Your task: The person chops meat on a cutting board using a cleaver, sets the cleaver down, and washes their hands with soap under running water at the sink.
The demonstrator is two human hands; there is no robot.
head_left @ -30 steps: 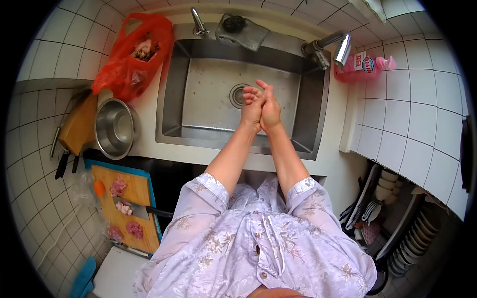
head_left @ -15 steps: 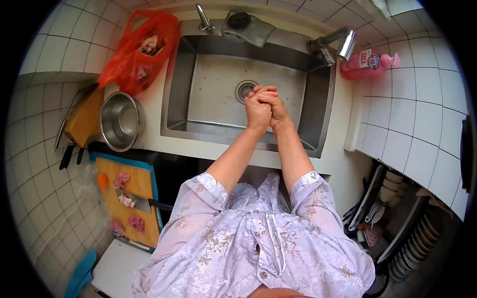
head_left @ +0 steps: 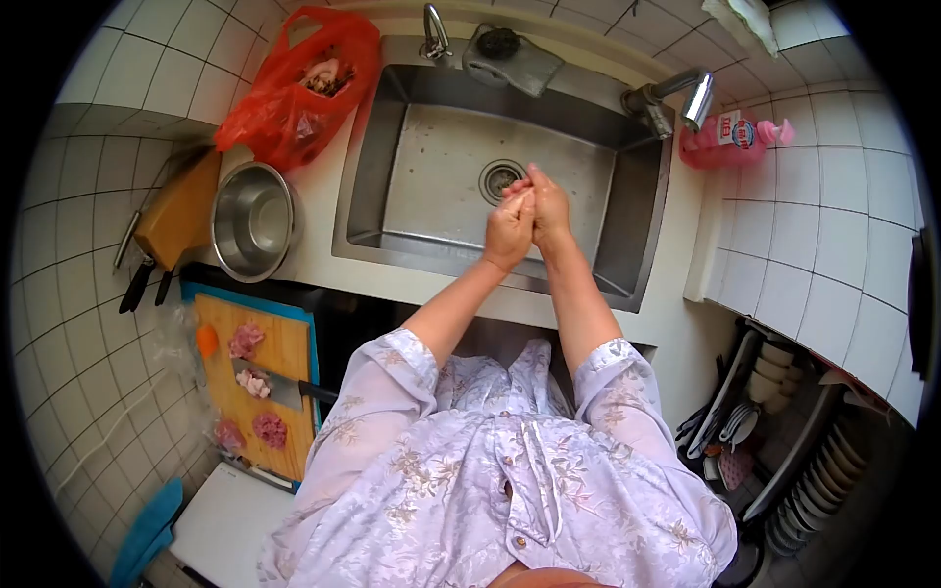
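Over the front part of the steel sink (head_left: 627,196), my left hand (head_left: 509,233) and my right hand (head_left: 551,208) are pressed together. The left hand's fingers are curled against the right hand's. My right hand wraps round them from the other side, its thumb side pointing toward the drain (head_left: 502,180). Both hands look wet. No object shows between them, though the inner surfaces of the palms are hidden.
Two taps, a small one (head_left: 435,34) and a larger one (head_left: 686,93), stand behind the sink. A pink pump bottle (head_left: 725,142) is at right. Left are a red bag (head_left: 304,122), a metal bowl (head_left: 253,223), and a cutting board (head_left: 218,382) with meat and a cleaver (head_left: 284,391).
My fingers were interlaced; now the hands are clasped differently, the right one turned more upright beside the left. The view has shifted slightly, so the sink appears farther right.
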